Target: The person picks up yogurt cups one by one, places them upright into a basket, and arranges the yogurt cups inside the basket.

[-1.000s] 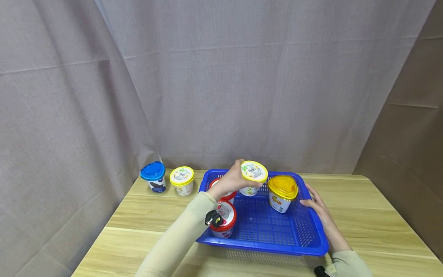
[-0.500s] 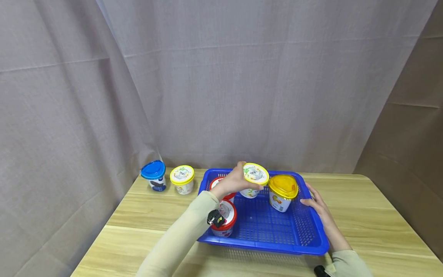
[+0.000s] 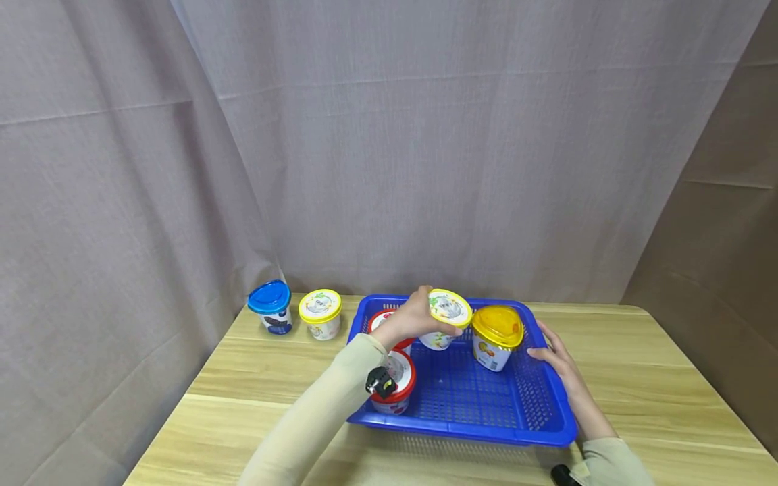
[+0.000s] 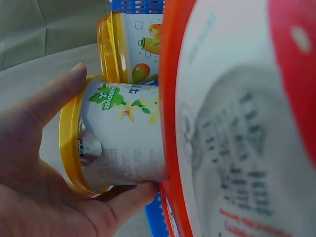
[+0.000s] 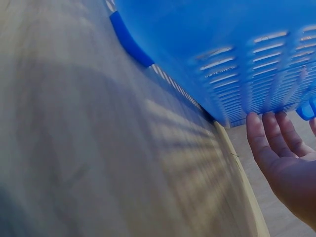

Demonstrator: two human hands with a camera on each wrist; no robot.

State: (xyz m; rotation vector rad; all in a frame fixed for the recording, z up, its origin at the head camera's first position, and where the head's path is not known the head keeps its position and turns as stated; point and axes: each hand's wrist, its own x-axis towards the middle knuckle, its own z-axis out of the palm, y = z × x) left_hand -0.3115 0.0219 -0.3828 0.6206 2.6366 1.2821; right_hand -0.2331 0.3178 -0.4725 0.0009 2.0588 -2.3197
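Observation:
In the head view my left hand [image 3: 413, 320] grips a white tub with a round yellow-rimmed lid [image 3: 450, 308], over the back of a blue plastic basket [image 3: 450, 429]. The left wrist view shows thumb and fingers spread around this tub [image 4: 123, 133], which has printed flowers on its side. My right hand [image 3: 560, 364] holds the basket's right rim, thumb on top and fingers along the outer wall; its fingertips [image 5: 254, 123] touch the slotted side in the right wrist view. To the right of the held tub stands a tub with an amber-yellow lid [image 3: 497, 327].
Two red-lidded tubs stand at the basket's left, the front one [image 3: 395, 378] partly behind my wrist camera. On the wooden table [image 3: 255, 378] to the left are a blue-lidded tub [image 3: 270, 307] and another yellow-rimmed tub [image 3: 320, 314]. Grey curtain [image 3: 425, 169] hangs behind.
My left hand has lowered the yellow-rimmed tub slightly toward the basket floor. The right hand and the basket have stayed in place.

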